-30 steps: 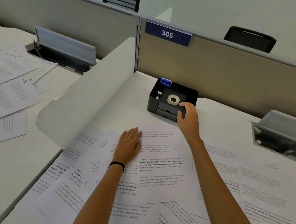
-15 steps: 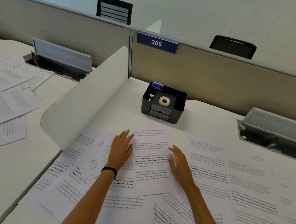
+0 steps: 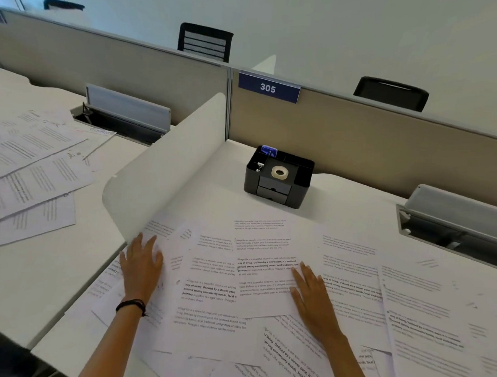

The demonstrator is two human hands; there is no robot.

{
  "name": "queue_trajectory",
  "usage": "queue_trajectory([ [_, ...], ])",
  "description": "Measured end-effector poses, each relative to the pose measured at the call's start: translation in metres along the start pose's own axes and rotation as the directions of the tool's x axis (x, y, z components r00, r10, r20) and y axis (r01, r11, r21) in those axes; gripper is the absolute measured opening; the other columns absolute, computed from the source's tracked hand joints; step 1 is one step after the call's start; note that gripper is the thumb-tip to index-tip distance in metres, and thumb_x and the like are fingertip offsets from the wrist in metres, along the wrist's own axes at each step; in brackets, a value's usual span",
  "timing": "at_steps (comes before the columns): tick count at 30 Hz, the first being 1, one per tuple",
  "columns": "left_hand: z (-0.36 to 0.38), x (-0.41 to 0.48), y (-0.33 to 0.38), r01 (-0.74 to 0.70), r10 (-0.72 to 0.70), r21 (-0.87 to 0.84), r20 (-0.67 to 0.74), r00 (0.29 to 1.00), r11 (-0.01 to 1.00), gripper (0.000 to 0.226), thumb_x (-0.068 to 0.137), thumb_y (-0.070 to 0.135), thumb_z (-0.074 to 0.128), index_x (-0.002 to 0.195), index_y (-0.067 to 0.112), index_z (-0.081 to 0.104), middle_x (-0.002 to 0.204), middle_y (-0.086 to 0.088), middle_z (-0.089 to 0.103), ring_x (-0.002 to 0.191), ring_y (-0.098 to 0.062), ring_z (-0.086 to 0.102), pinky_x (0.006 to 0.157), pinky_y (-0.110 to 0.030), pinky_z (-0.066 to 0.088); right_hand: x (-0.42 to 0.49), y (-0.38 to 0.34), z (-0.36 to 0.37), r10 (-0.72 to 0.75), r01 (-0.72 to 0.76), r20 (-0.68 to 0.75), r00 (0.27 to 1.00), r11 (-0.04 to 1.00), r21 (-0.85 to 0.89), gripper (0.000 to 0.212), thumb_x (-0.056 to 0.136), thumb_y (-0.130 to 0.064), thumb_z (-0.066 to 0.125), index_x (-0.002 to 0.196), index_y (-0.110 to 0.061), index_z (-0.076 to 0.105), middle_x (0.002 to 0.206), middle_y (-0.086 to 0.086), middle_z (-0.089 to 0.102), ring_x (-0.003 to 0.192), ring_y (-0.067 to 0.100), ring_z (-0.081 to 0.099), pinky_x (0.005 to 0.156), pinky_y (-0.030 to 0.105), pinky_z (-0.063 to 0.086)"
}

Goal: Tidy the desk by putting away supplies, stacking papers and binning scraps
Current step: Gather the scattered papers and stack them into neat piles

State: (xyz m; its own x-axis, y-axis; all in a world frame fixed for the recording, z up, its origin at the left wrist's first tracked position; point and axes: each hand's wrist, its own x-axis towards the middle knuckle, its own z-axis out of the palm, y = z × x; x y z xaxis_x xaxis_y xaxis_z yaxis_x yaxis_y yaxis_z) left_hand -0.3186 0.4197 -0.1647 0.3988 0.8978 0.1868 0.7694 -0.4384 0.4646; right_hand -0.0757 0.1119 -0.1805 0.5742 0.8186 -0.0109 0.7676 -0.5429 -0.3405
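Currently, the left grip (image 3: 140, 272) lies released, fingers straight and flat on the loose papers (image 3: 207, 301), at 9 o'clock of the top sheet (image 3: 263, 264). The right grip (image 3: 312, 298) is likewise released, palm down, fingers resting at that sheet's 3 o'clock edge. The papers overlap across the bench (image 3: 341, 202). At 12 o'clock from both grips, apart from the papers, stands the black organiser (image 3: 276, 189), holding a tape roll (image 3: 280, 171) and a blue clip (image 3: 269, 151).
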Motion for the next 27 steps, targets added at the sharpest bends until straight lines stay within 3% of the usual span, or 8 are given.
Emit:
queue_trajectory([
  [11,-0.013,-0.026,-0.014,0.106,-0.121,0.080,0.215,0.969,0.991,0.061,0.089,0.044,0.051,0.140,0.015,0.034,0.152,-0.017,0.017,0.140,-0.030,0.013,0.112,-0.055,0.007,-0.031,0.033,-0.012,0.037,-0.037,0.007,0.999,0.999,0.004,0.065,0.083,-0.066,-0.010,0.141,-0.038,0.001,0.155,-0.009,0.000,0.142,0.004,-0.005,0.118,0.034,-0.002],
  [16,-0.023,-0.024,-0.015,0.230,-0.270,0.188,0.225,0.936,0.955,0.089,0.075,0.066,0.053,0.144,0.019,0.022,0.151,-0.017,0.014,0.140,-0.032,0.010,0.107,-0.060,0.012,-0.026,0.005,-0.014,0.088,-0.084,-0.044,0.995,0.992,0.093,0.067,0.086,-0.054,0.010,0.144,-0.022,0.022,0.155,0.001,0.011,0.143,0.016,0.005,0.115,0.032,-0.003],
  [19,-0.030,-0.021,-0.013,0.233,-0.285,0.224,0.238,0.928,0.946,0.096,0.071,0.070,0.054,0.144,0.018,0.020,0.148,-0.018,0.022,0.136,-0.034,0.020,0.107,-0.057,0.019,-0.024,-0.033,-0.009,-0.007,0.016,-0.055,0.998,0.986,0.167,0.055,0.092,-0.046,0.022,0.142,-0.024,0.026,0.153,-0.004,0.013,0.142,0.013,0.008,0.115,0.030,0.002],
  [23,-0.031,-0.024,-0.009,0.232,-0.275,0.206,0.217,0.937,0.951,0.098,0.072,0.065,0.057,0.144,0.011,0.018,0.144,-0.024,0.022,0.133,-0.037,0.022,0.107,-0.055,0.021,-0.023,-0.086,0.006,-0.159,0.158,-0.015,0.987,0.957,0.242,0.066,0.087,-0.060,0.013,0.143,-0.025,0.025,0.153,-0.009,0.008,0.141,0.006,0.003,0.115,0.026,0.006],
  [27,-0.034,-0.027,-0.008,0.206,-0.256,0.215,0.239,0.937,0.955,0.100,0.072,0.066,0.058,0.144,0.008,0.018,0.144,-0.023,0.022,0.133,-0.037,0.022,0.103,-0.052,0.027,-0.022,-0.113,0.027,-0.264,0.237,0.097,0.960,0.944,0.228,0.074,0.082,-0.065,0.005,0.144,-0.027,0.018,0.155,-0.008,0.001,0.142,0.005,-0.003,0.116,0.025,-0.001],
])
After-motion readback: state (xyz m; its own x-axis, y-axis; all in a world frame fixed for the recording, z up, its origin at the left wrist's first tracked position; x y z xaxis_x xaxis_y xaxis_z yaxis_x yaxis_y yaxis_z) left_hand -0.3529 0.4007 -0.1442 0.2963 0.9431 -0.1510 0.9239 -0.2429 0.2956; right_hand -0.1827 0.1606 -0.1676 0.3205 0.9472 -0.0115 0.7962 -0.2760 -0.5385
